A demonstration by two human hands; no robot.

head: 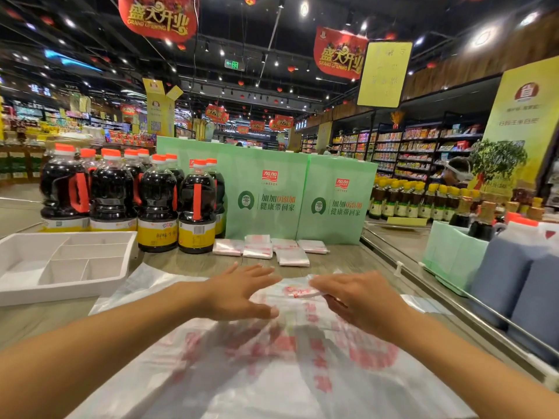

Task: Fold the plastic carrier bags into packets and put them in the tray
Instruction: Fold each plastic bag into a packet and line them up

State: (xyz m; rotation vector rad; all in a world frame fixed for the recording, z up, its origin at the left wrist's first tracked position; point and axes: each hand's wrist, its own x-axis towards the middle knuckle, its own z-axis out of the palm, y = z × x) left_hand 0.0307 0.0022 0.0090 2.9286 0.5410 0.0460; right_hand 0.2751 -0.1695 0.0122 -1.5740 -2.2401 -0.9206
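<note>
Bottles (157,201) of dark sauce with orange caps stand at the back left of the table (181,261), green printed boards (266,195) just beside them, and folded packets (272,247) lie in a row at the boards' foot. The white divided tray (60,293) sits at the left, apart from the hands. The clear, red-printed carrier bag (272,373) lies spread across the near table; the left hand (239,294) is palm down over it, fingers straight and spread, while the right hand (360,300) pinches a bunched edge at the bag's far end

Head-worn, forward-down, close over table (187,263)
</note>
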